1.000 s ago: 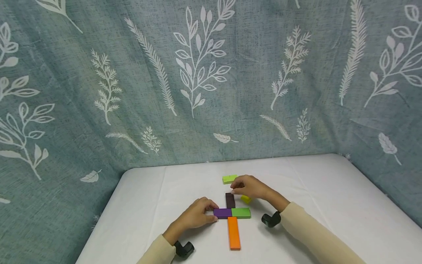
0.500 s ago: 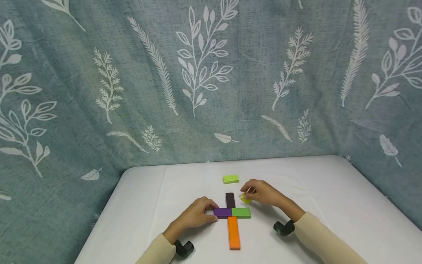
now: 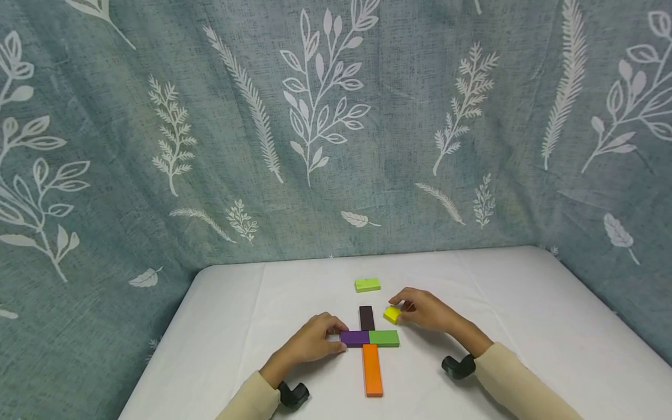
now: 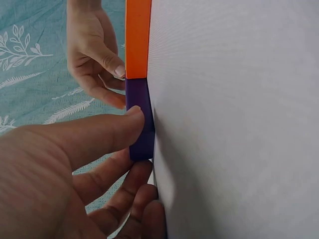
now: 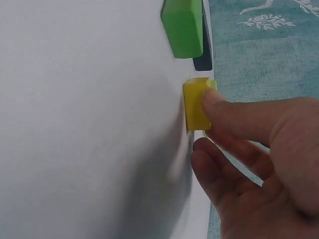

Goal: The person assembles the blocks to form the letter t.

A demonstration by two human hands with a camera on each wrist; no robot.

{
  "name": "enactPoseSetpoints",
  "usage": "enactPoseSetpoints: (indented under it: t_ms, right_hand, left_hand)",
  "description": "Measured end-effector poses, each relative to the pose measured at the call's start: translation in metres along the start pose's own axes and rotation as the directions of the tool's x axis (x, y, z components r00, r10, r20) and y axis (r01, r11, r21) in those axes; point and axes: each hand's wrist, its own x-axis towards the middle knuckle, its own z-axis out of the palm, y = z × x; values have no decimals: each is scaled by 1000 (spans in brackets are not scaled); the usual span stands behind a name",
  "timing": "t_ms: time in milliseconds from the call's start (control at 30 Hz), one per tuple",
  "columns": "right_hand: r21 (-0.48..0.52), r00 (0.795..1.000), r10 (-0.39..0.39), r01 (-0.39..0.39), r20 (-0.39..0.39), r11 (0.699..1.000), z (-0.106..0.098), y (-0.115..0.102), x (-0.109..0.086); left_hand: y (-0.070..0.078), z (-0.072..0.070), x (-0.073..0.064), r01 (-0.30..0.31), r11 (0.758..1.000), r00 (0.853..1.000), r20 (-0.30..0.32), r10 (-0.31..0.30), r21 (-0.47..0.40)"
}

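Observation:
A purple block (image 3: 354, 339) lies end to end with a green block (image 3: 384, 338). My left hand (image 3: 315, 339) grips the purple block's left end between thumb and forefinger, the thumb lying along its near side in the left wrist view. A dark brown block (image 3: 367, 318) stands off the far side of their joint, and a longer orange block (image 3: 373, 370) runs toward me. To the right, my right hand (image 3: 427, 309) has thumb and forefinger round a small yellow block (image 3: 391, 315). Its thumb presses the yellow block in the right wrist view, where the forefinger's tip is hidden.
A lime green block (image 3: 367, 284) lies farther back on the white table (image 3: 294, 286). A patterned teal cloth (image 3: 388, 146) hangs behind and beside the table. Both wrists carry a black device.
My right hand has come from above the dark brown block, back toward me and to the right, down to the yellow block. The left hand has stayed on the purple block.

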Motion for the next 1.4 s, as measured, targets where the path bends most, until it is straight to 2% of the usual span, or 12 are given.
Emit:
enactPoseSetpoints:
  t_ms: [300, 567, 767, 1267, 1400]
  right_hand:
    - [-17, 1000, 14, -14, 16, 1000, 4, 8, 0]
    - [37, 999, -8, 7, 48, 999, 2, 17, 2]
    - [73, 998, 1, -6, 60, 997, 1, 21, 4]
    - [50, 998, -17, 14, 55, 999, 1, 26, 4]
    - [50, 998, -2, -1, 62, 999, -1, 24, 2]
  left_hand:
    - [1, -1, 0, 2, 1000, 1000, 4, -2, 5]
    - [0, -2, 0, 9, 1000, 1000, 0, -9, 3]
    - [0, -1, 0, 12, 1000, 1000, 1, -12, 0]
    - [0, 0, 0, 8, 1000, 1000, 4, -8, -6]
    - [0, 0, 0, 11, 1000, 1000, 5, -10, -3]
